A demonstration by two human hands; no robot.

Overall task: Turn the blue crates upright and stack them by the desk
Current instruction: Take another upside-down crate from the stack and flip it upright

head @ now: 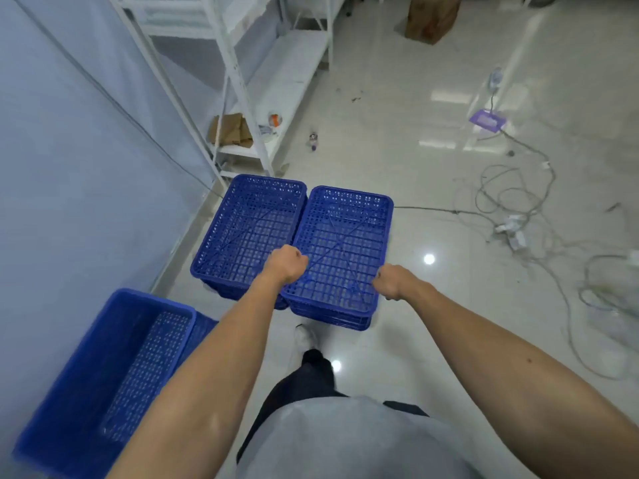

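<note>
Both hands grip one blue crate, which sits bottom-up on top of a stack of like crates on the pale floor. The left hand is closed into a fist over the crate's near left edge, its fingers curled down out of sight behind the knuckles; the right hand is closed likewise on the near right corner, fingertips hidden under the rim. The held crate shows its perforated base with crossed diagonal ribs between the two fists. Just beyond the left knuckles, touching side to side, stands a second blue stack, also base-up. Behind the left forearm, near the blue-grey wall, an upright blue crate stands open-side up, blurred. A white shelving frame rises beyond the stacks, carrying brown cardboard. Loose cables lie well to the right of the right fist, and a brown paper bag stands far ahead. No brand, label or writing can be read on any item.
</note>
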